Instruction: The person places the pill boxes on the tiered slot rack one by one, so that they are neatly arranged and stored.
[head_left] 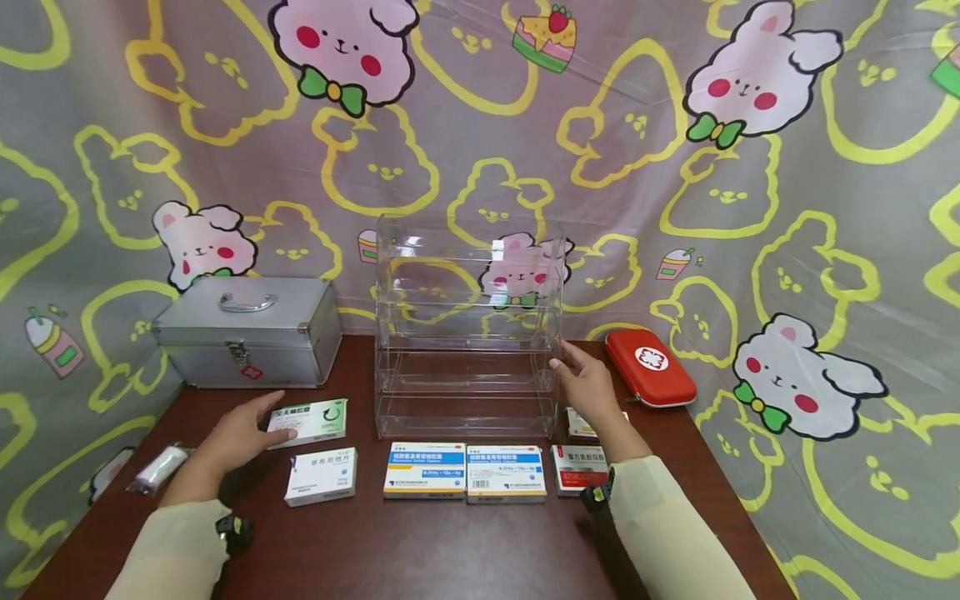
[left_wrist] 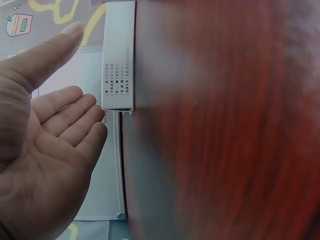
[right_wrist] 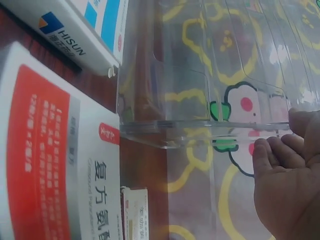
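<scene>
A clear plastic tiered rack (head_left: pixel 468 408) stands at the table's back middle. My right hand (head_left: pixel 587 385) is at its right side, thumb at the front edge and curled fingers against the outer face, as the right wrist view (right_wrist: pixel 287 175) shows. My left hand (head_left: pixel 238 433) reaches beside a green-and-white medicine box (head_left: pixel 318 421), fingers extended and the palm holding nothing. In the left wrist view that hand (left_wrist: pixel 55 140) has its thumb apart from the fingers, near a white box end (left_wrist: pixel 118 60). A white medicine box (head_left: pixel 321 477) lies just in front of the green-and-white one.
Two blue-and-white medicine boxes (head_left: pixel 425 472) lie before the rack. A red-and-white box (head_left: pixel 577 467) and a smaller box (head_left: pixel 581 423) lie near my right wrist. A silver case (head_left: pixel 243 333) stands back left, a red pouch (head_left: pixel 651 367) back right. A white wrapped roll (head_left: pixel 161 467) lies left.
</scene>
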